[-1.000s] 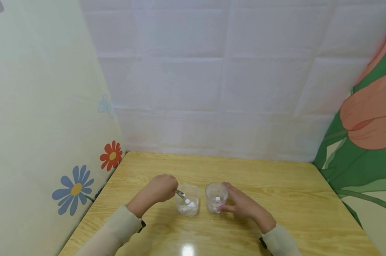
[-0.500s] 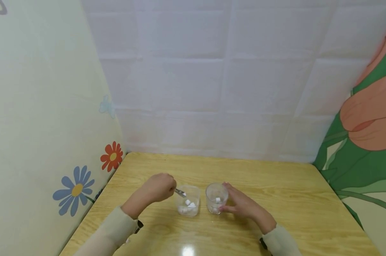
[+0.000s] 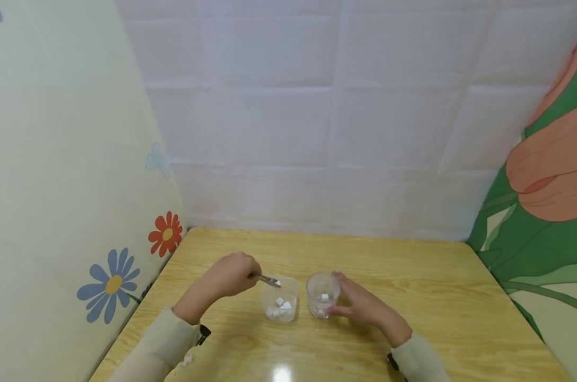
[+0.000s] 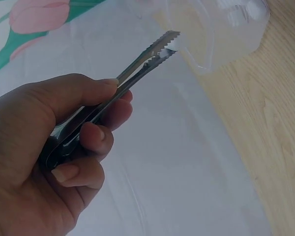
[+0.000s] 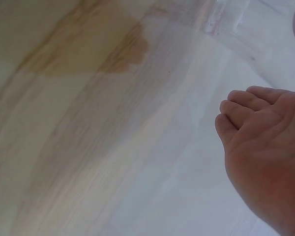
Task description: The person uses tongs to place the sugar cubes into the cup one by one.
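Metal tongs (image 3: 269, 280) are held in my left hand (image 3: 231, 276), with a small white cube (image 3: 277, 284) at their tips. In the left wrist view, the thumb and curled fingers of my left hand (image 4: 64, 142) grip the tongs (image 4: 137, 64). The tips are over the back of a clear square container (image 3: 293, 289), which has several white cubes (image 3: 285, 305) in it. Just right of it stands a clear glass (image 3: 323, 284) with a white cube (image 3: 324, 297) inside. My right hand (image 3: 364, 305) holds the glass's right side between thumb and fingers. The right wrist view shows my right hand's palm (image 5: 265, 142).
On the wooden table (image 3: 388, 265), a small pale scrap (image 3: 187, 361) lies near my left sleeve (image 3: 159, 342). A white cloth (image 3: 288, 132) hangs behind the table, and flower-printed cloths stand on the left (image 3: 59, 175) and right (image 3: 551, 233).
My left hand and the tongs have risen from the cubes toward the container's back edge, with a white cube now at the tips. My right hand and the glass have stayed in place.
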